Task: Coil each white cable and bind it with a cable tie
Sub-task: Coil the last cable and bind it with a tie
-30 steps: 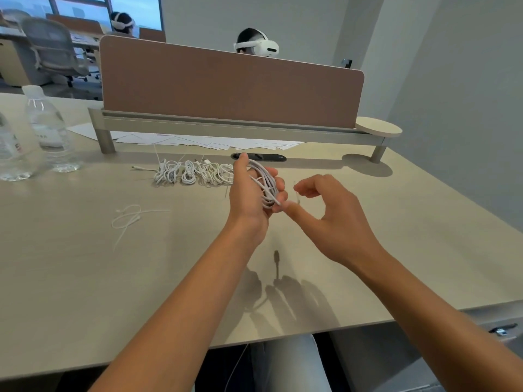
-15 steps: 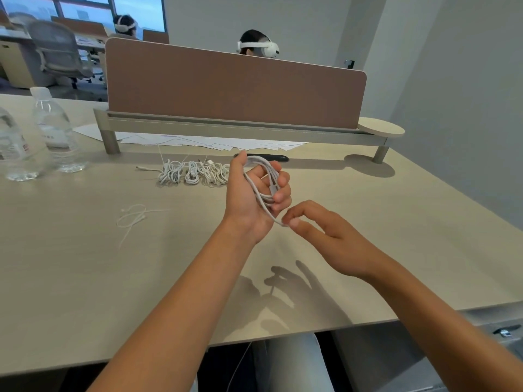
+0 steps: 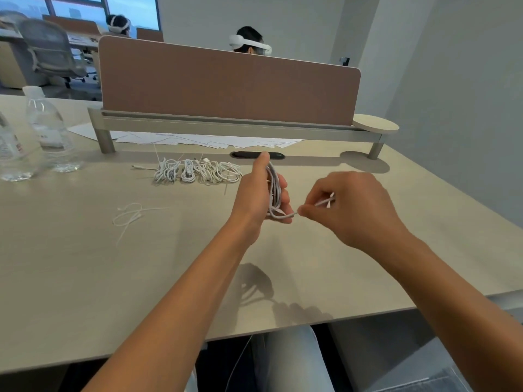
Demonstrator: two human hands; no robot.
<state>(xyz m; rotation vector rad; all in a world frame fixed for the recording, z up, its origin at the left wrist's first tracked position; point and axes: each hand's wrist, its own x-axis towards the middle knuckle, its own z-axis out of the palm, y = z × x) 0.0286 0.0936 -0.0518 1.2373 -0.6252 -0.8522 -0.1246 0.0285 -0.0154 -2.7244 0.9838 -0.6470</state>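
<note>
My left hand [image 3: 256, 193] grips a coiled white cable [image 3: 274, 190] above the middle of the desk, thumb up and fingers wrapped around the loops. Just to its right, my right hand [image 3: 348, 207] pinches a thin white piece, the cable's free end or a tie, I cannot tell which; it runs from the coil's bottom to my fingertips. A row of several bundled white cables [image 3: 198, 171] lies behind my left hand. Loose white cable ties [image 3: 130, 216] lie on the desk to the left.
Two clear water bottles [image 3: 48, 128] stand at the far left. A brown divider panel [image 3: 226, 86] on a raised shelf crosses the back, with white papers [image 3: 198, 140] under it and a dark cable slot [image 3: 246, 155]. A person with a headset sits behind it.
My right hand has risen from below the coil to its right side, now pinching the thin white piece. My left hand has kept its grip on the coil and turned it more upright.
</note>
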